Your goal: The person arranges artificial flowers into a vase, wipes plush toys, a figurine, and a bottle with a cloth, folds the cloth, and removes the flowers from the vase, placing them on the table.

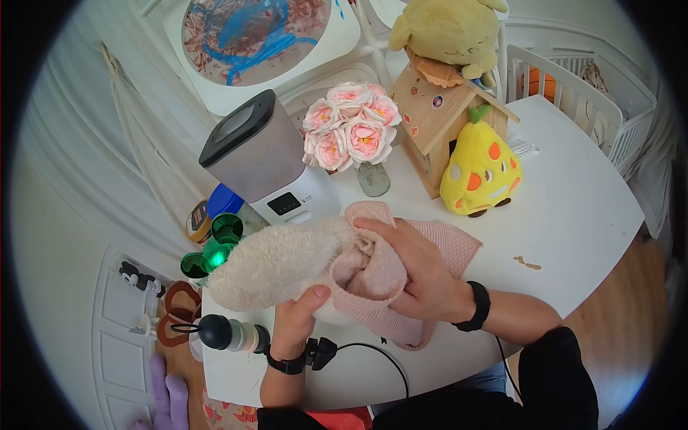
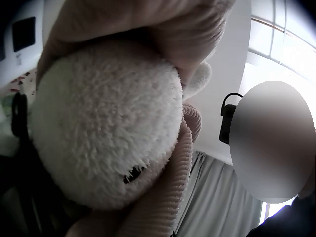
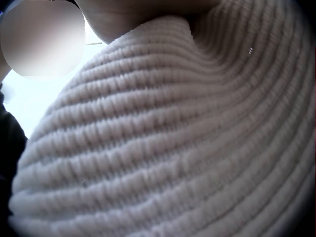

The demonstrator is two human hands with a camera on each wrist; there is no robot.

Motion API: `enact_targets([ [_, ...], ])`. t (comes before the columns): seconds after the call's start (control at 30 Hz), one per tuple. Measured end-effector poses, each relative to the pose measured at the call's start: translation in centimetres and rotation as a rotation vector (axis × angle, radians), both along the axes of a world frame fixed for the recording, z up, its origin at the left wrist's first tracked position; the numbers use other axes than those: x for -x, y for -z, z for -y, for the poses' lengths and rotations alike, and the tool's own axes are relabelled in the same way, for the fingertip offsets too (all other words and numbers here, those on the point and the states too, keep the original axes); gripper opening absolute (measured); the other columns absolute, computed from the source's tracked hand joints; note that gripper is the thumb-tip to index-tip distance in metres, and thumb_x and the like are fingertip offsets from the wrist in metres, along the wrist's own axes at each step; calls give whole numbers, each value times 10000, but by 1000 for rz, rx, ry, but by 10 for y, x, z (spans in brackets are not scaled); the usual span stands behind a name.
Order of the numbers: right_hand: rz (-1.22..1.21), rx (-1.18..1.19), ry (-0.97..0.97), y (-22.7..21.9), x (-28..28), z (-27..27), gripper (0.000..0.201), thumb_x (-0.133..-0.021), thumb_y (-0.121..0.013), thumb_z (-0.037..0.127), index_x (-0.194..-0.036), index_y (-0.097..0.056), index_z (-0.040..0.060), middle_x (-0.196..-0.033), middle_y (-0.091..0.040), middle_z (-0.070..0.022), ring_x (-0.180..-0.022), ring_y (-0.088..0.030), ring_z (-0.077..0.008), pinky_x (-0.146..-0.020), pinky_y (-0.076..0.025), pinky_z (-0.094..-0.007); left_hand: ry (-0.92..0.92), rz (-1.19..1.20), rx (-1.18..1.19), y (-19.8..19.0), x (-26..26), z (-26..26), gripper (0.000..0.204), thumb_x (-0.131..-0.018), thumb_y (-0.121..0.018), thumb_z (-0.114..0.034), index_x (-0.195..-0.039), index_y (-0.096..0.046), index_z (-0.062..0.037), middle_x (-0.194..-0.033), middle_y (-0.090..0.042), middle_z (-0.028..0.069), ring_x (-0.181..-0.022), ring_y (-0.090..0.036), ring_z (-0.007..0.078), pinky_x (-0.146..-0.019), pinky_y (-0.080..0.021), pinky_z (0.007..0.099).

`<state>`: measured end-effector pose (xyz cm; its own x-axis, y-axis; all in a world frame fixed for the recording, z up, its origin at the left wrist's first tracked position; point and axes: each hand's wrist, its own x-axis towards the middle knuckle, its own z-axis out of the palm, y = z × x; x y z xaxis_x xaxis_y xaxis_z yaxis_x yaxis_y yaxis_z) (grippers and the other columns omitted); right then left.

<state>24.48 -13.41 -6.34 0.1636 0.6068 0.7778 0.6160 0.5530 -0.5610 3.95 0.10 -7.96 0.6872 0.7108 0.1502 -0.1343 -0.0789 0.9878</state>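
Observation:
A cream fluffy plush toy (image 1: 276,261) is held over the white table. My left hand (image 1: 295,326) grips it from the near side, thumb on top. In the left wrist view its rounded fuzzy end (image 2: 108,118) shows a small dark spot, with fingers curled over it. My right hand (image 1: 430,279) grips a pink ribbed knit garment (image 1: 459,247), its thumb on the folded edge. The garment's rolled opening faces up beside the plush, and some fluff overlaps it. Ribbed knit (image 3: 148,138) fills most of the right wrist view.
Behind the hands stand a grey-and-white appliance (image 1: 287,193), pink roses (image 1: 351,129), a wooden house (image 1: 430,107) and a yellow pear plush (image 1: 480,172). Green cups (image 1: 215,251) and a black-capped bottle (image 1: 226,333) stand left. A black cable (image 1: 383,351) crosses the near table (image 1: 573,215).

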Motion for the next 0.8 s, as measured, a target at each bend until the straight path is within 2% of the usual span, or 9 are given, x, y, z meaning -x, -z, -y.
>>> enact_targets([
  [0.17, -271, -24, -100, 16, -11, -9, 507, -850, -634, 45, -1341, -522, -15, -1164, -624, -176, -1049, -633, -292, -946, -481, -350, -97, -56, -158, -17, -7, 13, 534, -820, -690, -126, -1310, -561, 42, -1280, -627, 139, -1179, -602, 260, -1019, -468, 379],
  [0.23, -873, 48, -104, 0, -16, -4, 400, -916, -595, 66, -1299, -547, -39, -1190, -640, -126, -1053, -629, -205, -939, -469, -301, -134, -57, -195, -19, -9, 11, 497, -820, -735, -102, -1282, -587, 5, -1264, -631, 115, -1155, -604, 231, -1006, -469, 359],
  [0.27, -873, 50, -105, -5, -19, 1, 400, -916, -595, 66, -1299, -547, -39, -1190, -640, -126, -1053, -629, -205, -939, -469, -301, -109, -65, -119, -21, -10, 12, 536, -822, -734, -109, -1316, -557, 3, -1312, -604, 119, -1182, -588, 236, -1017, -461, 361],
  [0.37, -776, -161, -170, -24, -21, 18, 500, -933, -632, 172, -1369, -495, -30, -1300, -598, -106, -1144, -579, -183, -969, -461, -333, -68, -89, -165, -24, -22, 23, 604, -847, -711, -130, -1389, -480, 0, -1417, -530, 124, -1246, -547, 242, -1037, -447, 366],
  [0.47, 83, -117, -88, -46, -13, 29, 801, -793, -779, 244, -1450, -407, -24, -1345, -544, -202, -1264, -517, -366, -1074, -412, -421, -22, -97, -262, -25, -30, 31, 637, -876, -686, -153, -1436, -422, -3, -1480, -471, 129, -1296, -510, 250, -1053, -440, 372],
  [0.5, 80, -115, -89, -49, -6, 28, 801, -793, -779, 244, -1450, -407, -24, -1345, -544, -202, -1264, -517, -366, -1074, -412, -421, 3, -86, -232, -25, -31, 33, 643, -883, -683, -163, -1443, -410, -4, -1485, -461, 134, -1309, -499, 256, -1060, -438, 376],
  [0.57, 419, 66, -142, -50, 13, 24, 875, -731, -804, 221, -1471, -390, 7, -1303, -564, -221, -1236, -530, -399, -1103, -388, -471, 49, -60, -168, -26, -32, 39, 655, -898, -677, -183, -1458, -386, -7, -1494, -439, 144, -1335, -475, 267, -1074, -433, 385],
  [0.7, 305, -170, -114, -28, 17, 8, 759, -775, -736, 178, -1464, -448, 43, -1083, -676, -158, -999, -659, -349, -1030, -475, -488, 140, 16, -51, -29, -35, 47, 680, -928, -664, -224, -1486, -337, -13, -1513, -397, 164, -1386, -428, 289, -1102, -425, 402],
  [0.8, 431, -173, -87, -31, 17, 14, 653, -773, -693, 153, -1398, -545, 34, -982, -695, -120, -912, -684, -301, -939, -541, -449, 207, 74, 41, -30, -37, 53, 701, -950, -655, -254, -1507, -300, -17, -1528, -365, 179, -1425, -393, 306, -1123, -418, 415],
])
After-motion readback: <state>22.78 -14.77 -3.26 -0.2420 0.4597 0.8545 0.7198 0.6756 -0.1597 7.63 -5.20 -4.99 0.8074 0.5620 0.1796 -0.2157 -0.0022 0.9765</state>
